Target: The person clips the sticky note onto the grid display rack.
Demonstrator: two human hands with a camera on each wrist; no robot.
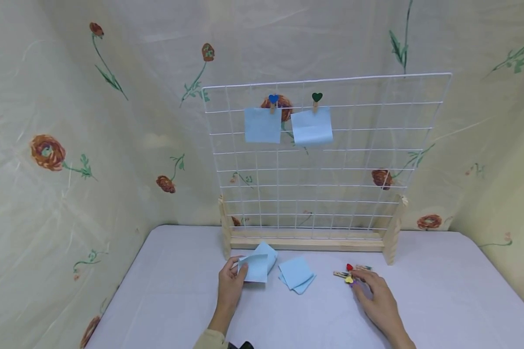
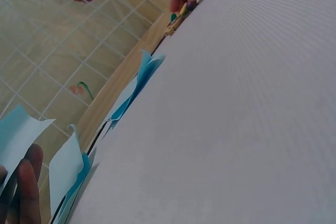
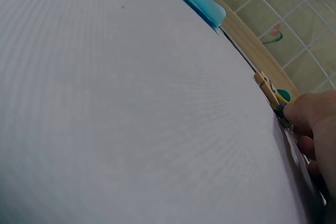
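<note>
In the head view my left hand (image 1: pixel 232 281) pinches a light blue paper square (image 1: pixel 255 269) between thumb and fingers, raised off the table. Beyond it lies another blue paper sheet (image 1: pixel 266 254), partly hidden. My right hand (image 1: pixel 377 298) reaches into a small pile of wooden clothespins with coloured hearts. A red heart clothespin (image 1: pixel 349 267) and a yellow heart clothespin (image 1: pixel 349 279) are right at its fingertips. In the right wrist view the fingers are against a wooden clothespin (image 3: pixel 269 88); I cannot tell whether they pinch one.
A white wire grid (image 1: pixel 327 169) stands in a wooden base (image 1: pixel 305 244) at the back. Two blue paper squares hang there, under a blue heart clothespin (image 1: pixel 272 102) and a green heart clothespin (image 1: pixel 317 101). Loose blue sheets (image 1: pixel 297 274) lie between my hands on the white-covered table (image 1: pixel 174 271).
</note>
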